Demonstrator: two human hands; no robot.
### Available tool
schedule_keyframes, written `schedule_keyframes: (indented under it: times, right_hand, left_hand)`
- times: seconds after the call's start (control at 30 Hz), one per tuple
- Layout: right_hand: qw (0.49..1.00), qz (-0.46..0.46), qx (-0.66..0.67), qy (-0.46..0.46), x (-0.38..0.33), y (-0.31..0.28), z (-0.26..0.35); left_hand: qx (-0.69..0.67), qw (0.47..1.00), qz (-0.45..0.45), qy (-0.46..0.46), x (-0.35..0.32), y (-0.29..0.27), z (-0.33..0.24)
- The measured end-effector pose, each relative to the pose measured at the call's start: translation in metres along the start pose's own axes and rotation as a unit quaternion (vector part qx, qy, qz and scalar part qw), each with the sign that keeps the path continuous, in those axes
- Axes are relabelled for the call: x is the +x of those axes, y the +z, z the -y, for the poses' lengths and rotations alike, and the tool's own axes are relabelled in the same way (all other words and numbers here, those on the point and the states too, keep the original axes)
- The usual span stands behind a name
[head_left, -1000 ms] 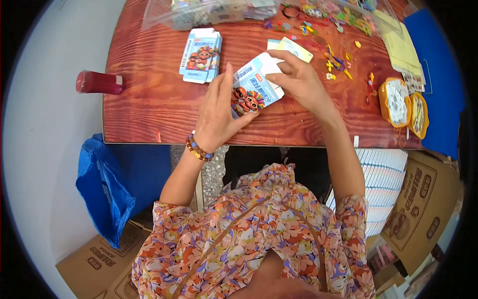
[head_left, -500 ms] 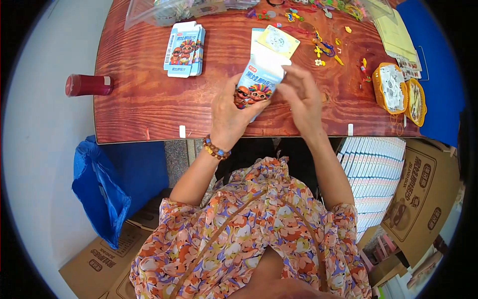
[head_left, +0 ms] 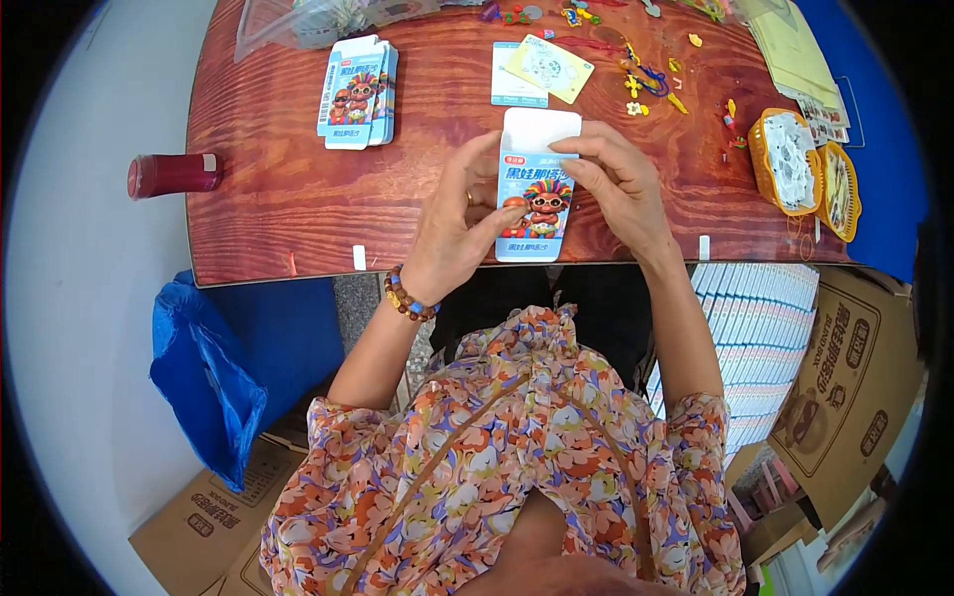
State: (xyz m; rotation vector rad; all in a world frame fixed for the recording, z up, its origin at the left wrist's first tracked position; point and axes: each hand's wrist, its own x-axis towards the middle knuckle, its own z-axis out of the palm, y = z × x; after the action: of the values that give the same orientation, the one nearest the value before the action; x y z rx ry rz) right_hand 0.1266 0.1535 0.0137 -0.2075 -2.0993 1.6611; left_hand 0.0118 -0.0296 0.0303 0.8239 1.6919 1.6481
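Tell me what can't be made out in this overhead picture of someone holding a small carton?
- Inside of the carton: head view shows only its printed front and open white flap.
- Carton's sides: covered by the left hand and right hand.
- Clear bag contents: cut off by the top edge.
- Small coloured pieces: too small to identify.

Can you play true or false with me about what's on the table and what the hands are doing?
1. Both hands hold the blue box. True: the left hand and right hand grip it from either side.
2. The box's top flap is shut. False: the white flap stands open.
3. A red bottle stands upright. False: it lies on its side at the table's left edge.
4. A stack of flat boxes lies on the table. True.
5. The yellow baskets sit on the left. False: they sit on the right.
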Motion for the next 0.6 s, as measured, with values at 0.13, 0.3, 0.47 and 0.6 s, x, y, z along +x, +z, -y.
schedule_keyframes:
  times: [0.13, 0.3, 0.47, 0.6]
  right_hand:
    - [0.999, 0.028, -0.029, -0.016, -0.001, -0.005, 0.001]
    - [0.994, 0.025, -0.106, -0.011, -0.008, -0.004, 0.0]
    - [0.985, -0.013, 0.13, 0.115, -0.009, 0.0, 0.025]
    - [0.976, -0.035, 0.177, 0.125, -0.005, -0.006, 0.026]
  left_hand:
    - [0.018, 0.999, 0.05, 0.012, -0.003, -0.004, 0.008]
    - [0.032, 0.991, 0.115, -0.051, 0.007, -0.012, 0.009]
    - [-0.064, 0.991, 0.108, -0.041, 0.004, -0.007, 0.009]
    - [-0.049, 0.991, 0.121, -0.024, 0.002, -0.002, 0.011]
